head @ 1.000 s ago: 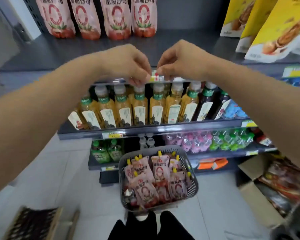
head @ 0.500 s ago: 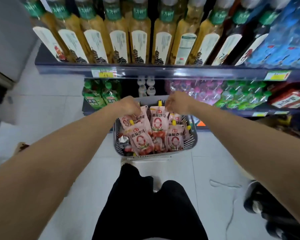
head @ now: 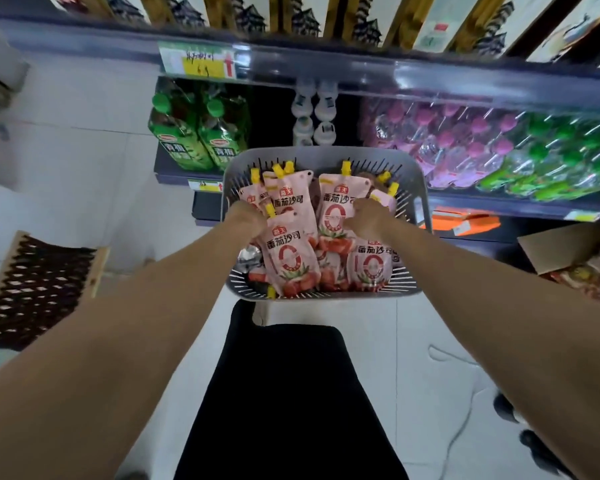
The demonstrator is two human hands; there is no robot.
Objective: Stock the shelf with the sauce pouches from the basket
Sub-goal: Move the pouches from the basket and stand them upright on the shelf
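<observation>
A grey slotted basket [head: 326, 154] stands on the floor in front of my legs. It holds several pink sauce pouches [head: 291, 258] with yellow caps and tomato pictures. My left hand [head: 246, 216] is down in the basket's left side, fingers curled around the top of the front left pouch. My right hand [head: 368, 216] is in the right side, closed on the edge of the middle pouch [head: 336, 202]; its fingertips are hidden. The shelf with the stocked pouches is out of view above.
A shelf edge [head: 430, 77] with a yellow price tag [head: 201, 62] runs overhead, with amber bottles [head: 291, 12] on it. Below stand green tea bottles [head: 187, 140], white bottles [head: 314, 116] and packs of pink- and green-capped bottles [head: 465, 147]. A cardboard box [head: 568, 251] lies right, a lattice crate [head: 39, 282] left.
Both hands have come down from the upper shelf edge into the basket and closed on pouches. My view has tilted down from the shelves to the floor.
</observation>
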